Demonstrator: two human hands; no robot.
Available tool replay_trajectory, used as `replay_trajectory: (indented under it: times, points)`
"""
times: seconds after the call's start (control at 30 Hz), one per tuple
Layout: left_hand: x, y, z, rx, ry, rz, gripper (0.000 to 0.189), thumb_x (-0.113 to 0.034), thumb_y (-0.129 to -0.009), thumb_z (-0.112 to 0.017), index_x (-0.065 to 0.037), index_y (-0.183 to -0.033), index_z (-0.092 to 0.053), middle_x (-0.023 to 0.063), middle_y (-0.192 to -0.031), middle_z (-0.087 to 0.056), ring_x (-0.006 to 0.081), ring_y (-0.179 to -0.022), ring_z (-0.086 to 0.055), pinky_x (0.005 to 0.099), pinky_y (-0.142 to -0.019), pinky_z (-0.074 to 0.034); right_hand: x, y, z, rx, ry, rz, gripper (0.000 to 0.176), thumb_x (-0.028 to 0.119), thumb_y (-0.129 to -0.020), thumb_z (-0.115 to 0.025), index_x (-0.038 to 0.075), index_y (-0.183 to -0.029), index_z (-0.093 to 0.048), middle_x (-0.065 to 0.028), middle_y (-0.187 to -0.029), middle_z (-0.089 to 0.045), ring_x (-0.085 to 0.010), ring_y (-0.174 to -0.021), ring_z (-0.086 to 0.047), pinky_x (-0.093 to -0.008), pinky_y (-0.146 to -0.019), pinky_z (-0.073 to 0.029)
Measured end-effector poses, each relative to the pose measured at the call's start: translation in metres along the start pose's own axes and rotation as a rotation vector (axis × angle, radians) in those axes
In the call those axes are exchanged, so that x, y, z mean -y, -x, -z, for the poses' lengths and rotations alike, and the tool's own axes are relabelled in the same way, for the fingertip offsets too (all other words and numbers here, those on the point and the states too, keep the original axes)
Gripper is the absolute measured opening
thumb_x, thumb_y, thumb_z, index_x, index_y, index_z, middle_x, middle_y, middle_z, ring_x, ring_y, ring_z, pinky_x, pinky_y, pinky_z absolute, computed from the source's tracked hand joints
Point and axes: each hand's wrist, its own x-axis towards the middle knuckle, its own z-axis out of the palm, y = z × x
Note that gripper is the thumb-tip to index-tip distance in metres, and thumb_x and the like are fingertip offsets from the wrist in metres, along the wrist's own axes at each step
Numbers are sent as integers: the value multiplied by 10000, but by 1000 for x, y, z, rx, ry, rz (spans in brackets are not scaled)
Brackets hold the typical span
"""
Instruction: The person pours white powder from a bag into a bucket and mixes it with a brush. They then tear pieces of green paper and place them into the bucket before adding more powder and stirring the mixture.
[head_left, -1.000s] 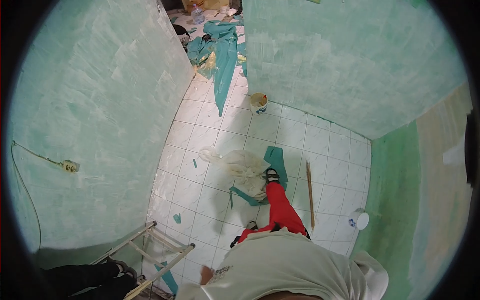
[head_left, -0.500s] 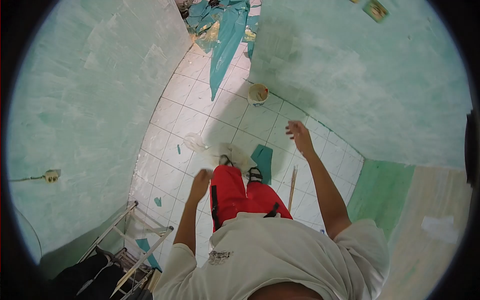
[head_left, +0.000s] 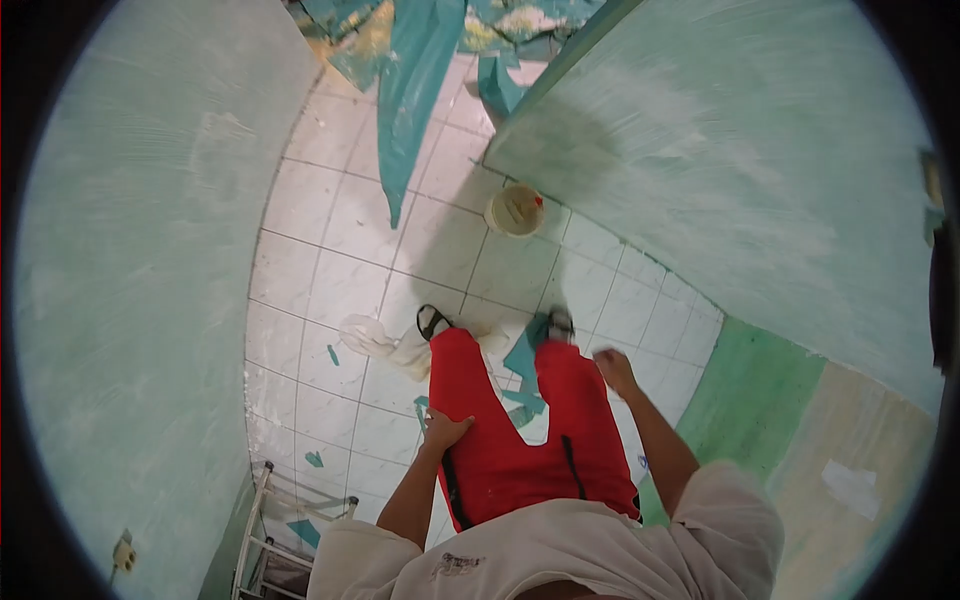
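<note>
My left hand (head_left: 445, 430) is at the left thigh of my red trousers (head_left: 500, 430), fingers stretched out over the cloth and nothing held. Beside my right knee hangs my right hand (head_left: 617, 372), blurred by motion; its fingers look bent, and no object shows in it. Ahead of my feet, a white bucket (head_left: 494, 222) stands on the tiled floor near the wall corner, with a flat tool and something red inside. A crumpled whitish plastic sheet (head_left: 368, 338) lies by my left shoe. Under and behind my right shoe is a teal scrap (head_left: 522, 358).
A ladder (head_left: 250, 520) leans at lower left, near a wall socket (head_left: 123, 555). Teal sheeting (head_left: 405, 110) covers the floor at the far opening. Pale green walls (head_left: 720, 170) flank the white tiles (head_left: 335, 215). Small teal scraps (head_left: 314, 459) are scattered about.
I have stepped forward, closer to the bucket. My right hand has dropped from its raised, outstretched position to beside my knee. My left hand has come down onto my thigh.
</note>
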Motion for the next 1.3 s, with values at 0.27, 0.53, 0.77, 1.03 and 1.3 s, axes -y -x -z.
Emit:
replay_trajectory:
  times: [0.27, 0.53, 0.77, 1.03, 1.3]
  points:
    - [-78, 2, -10, -251, -12, 102, 946, -412, -772, -751, 18, -1471, -281, 317, -1274, -439, 459, -1167, -508, 520, -973, -464, 19, -321, -117, 357, -374, -342, 251, 309, -931, -571, 64, -920, -620, -80, -808, -666, -166, -663, -618, -310, -599, -486]
    - [-126, -14, -76, -299, 3, 134, 804, -348, -789, -721, 13, -1419, -376, 294, -1277, -407, 442, -1185, -448, 519, -991, -422, 62, -427, -194, 519, -1036, -821, 696, 410, -902, -602, -8, -1415, -388, -192, -1216, -590, -320, -1047, -622, -472, -915, -524]
    - [-141, -18, -101, -230, 3, 172, 793, -356, -791, -711, 3, -1419, -385, 313, -1334, -365, 454, -1214, -417, 534, -1013, -393, 140, -471, -282, 244, -1959, -824, 738, 514, -978, -462, -67, -1413, -324, -232, -1299, -541, -346, -1150, -596, -556, -985, -493]
    - [-135, -19, -89, -252, 14, 150, 772, -369, -796, -699, -9, -1411, -402, 323, -1340, -365, 457, -1217, -419, 536, -1012, -395, 108, -446, -253, 6, -1736, -670, 360, 126, -986, -340, -67, -1271, -445, -254, -1203, -606, -330, -1117, -630, -472, -952, -560]
    - [-68, -3, -63, -360, 321, -51, 693, -375, -814, -710, -21, -1361, -474, 280, -1304, -454, 398, -1178, -499, 509, -973, -447, 142, -246, -153, 335, -739, -426, 359, 184, -927, -514, -94, -1153, -494, -242, -969, -700, -321, -770, -729, -415, -720, -628]
